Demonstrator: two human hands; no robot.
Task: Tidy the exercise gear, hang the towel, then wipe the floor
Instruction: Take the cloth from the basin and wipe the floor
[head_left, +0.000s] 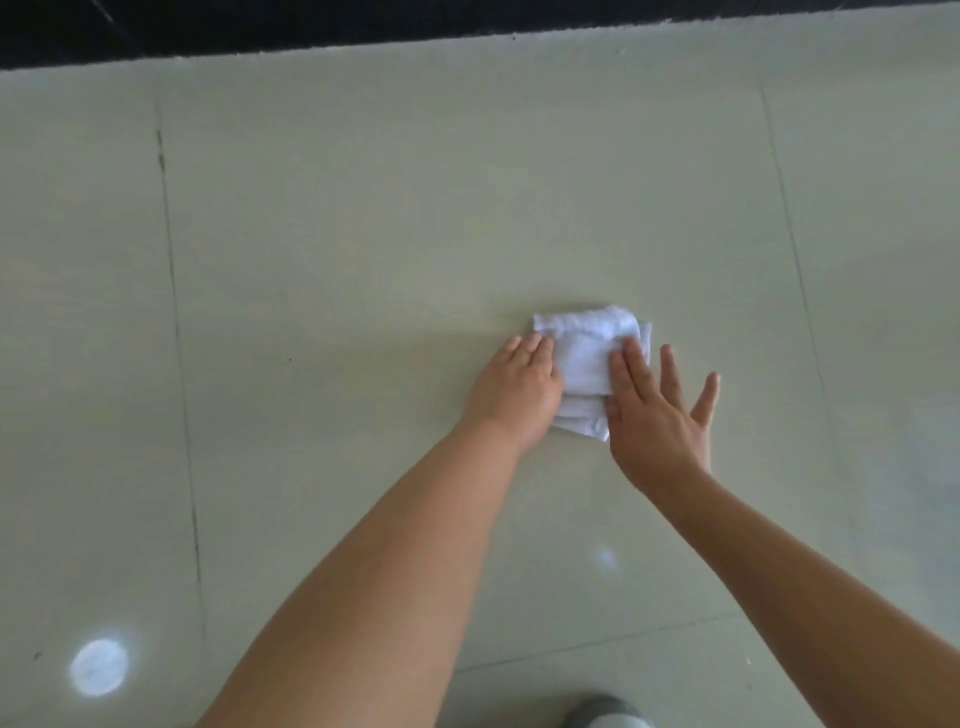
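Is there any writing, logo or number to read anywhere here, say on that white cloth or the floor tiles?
None: no text shows anywhere.
White cloth: plain, no label visible.
Floor tiles: bare, only grout lines and light reflections.
Dark strip at the top: no marking.

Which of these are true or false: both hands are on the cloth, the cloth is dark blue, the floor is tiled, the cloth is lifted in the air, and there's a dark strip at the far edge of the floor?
1. Both hands touch the cloth. True: the left hand and the right hand rest on it.
2. The cloth is dark blue. False: it is white.
3. The floor is tiled. True: grout lines show.
4. The cloth is lifted in the air. False: it lies folded on the floor.
5. A dark strip borders the floor's far edge. True.
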